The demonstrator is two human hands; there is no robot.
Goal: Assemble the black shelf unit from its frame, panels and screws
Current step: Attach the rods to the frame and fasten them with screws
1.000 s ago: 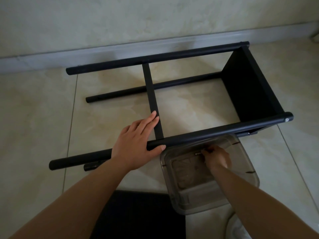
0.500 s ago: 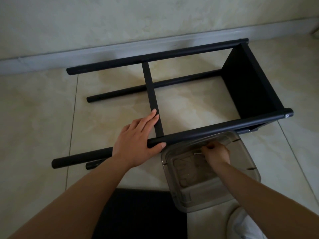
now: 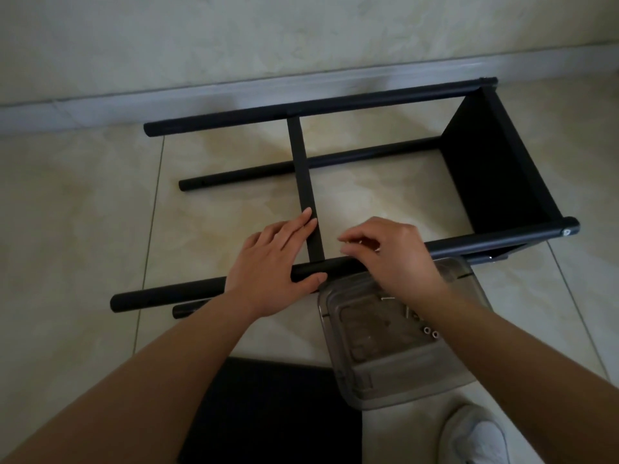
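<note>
The black shelf frame [image 3: 335,105] lies on its side on the tiled floor, with a black panel [image 3: 495,182] fixed at its right end and a flat crossbar [image 3: 303,169] near the middle. My left hand [image 3: 271,266] rests flat on the near tube, thumb under it, fingers touching the crossbar's lower end. My right hand [image 3: 392,252] hovers over the near tube just right of the crossbar, fingertips pinching a small screw [image 3: 355,243]. Below it stands a clear plastic box [image 3: 368,373] holding screws [image 3: 407,309] and small nuts [image 3: 430,333].
A loose black panel [image 3: 274,413] lies flat on the floor at the bottom, between my arms. A white shoe [image 3: 475,437] shows at the bottom right. The wall and its skirting run along the back, close behind the frame.
My right hand has come up out of the clear box with a screw and moved left to above the near tube. The left hand has stayed on the tube.
</note>
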